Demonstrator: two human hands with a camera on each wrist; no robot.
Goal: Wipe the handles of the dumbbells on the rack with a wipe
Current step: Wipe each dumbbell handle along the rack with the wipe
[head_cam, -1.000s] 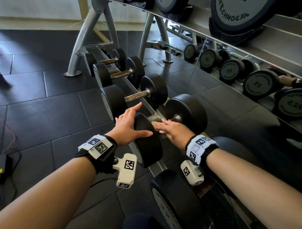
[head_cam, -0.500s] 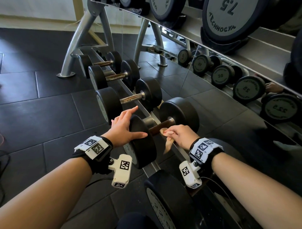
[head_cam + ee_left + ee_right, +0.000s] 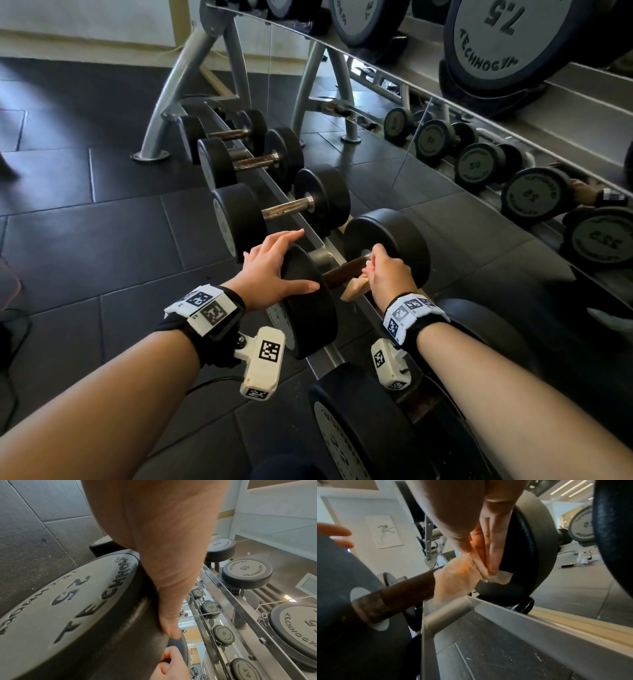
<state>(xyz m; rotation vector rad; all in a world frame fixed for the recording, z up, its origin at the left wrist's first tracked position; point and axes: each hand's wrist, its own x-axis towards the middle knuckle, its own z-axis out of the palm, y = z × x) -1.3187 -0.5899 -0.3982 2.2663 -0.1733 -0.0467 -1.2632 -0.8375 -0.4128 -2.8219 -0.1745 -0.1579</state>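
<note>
Two hands on one dumbbell, left hand flat, fingers straight, right hand fingers gripping wipe

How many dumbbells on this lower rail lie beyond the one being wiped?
3. The nearest dumbbell lies just past the left hand, the middle dumbbell behind it, the farthest dumbbell beside the rack leg. Mirror reflections are excluded; none seems hidden.

dumbbells in a row on rack, mirror behind
</note>
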